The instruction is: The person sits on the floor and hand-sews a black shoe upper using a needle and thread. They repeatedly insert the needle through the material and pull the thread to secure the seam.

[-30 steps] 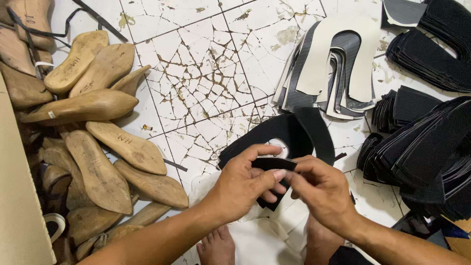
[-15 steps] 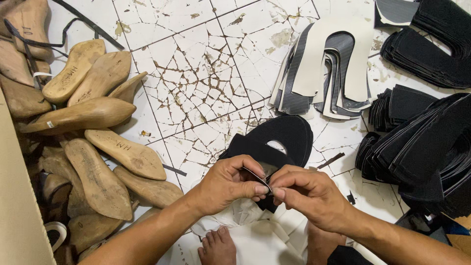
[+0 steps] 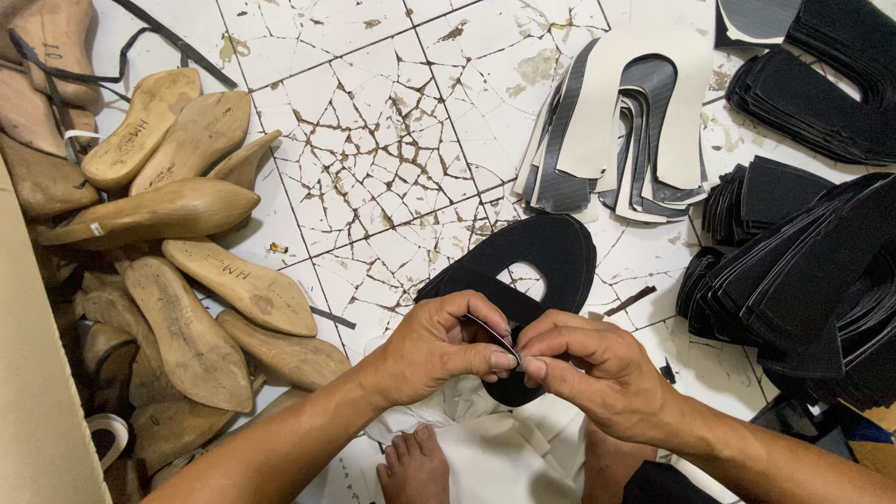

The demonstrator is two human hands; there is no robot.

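Note:
My left hand (image 3: 439, 347) and my right hand (image 3: 593, 371) meet low in the middle of the view, fingertips pinched together on the near edge of a black shoe-upper piece (image 3: 537, 257). The piece is flat, rounded at the far end, with an oval cut-out in its middle, and it hangs just above the cracked white tile floor (image 3: 373, 149). A thin pale edge shows between my thumbs. My bare feet (image 3: 415, 462) rest on white sheet material below the hands.
Several wooden shoe lasts (image 3: 168, 215) are heaped at the left beside a beige board (image 3: 37, 401). A fan of white and grey U-shaped cut pieces (image 3: 625, 131) lies at the upper right. Stacks of black cut pieces (image 3: 812, 280) fill the right side.
Both hands have drawn slightly nearer to me with the black piece. The fingertips have closed tighter together on its near edge, and more of the oval cut-out shows.

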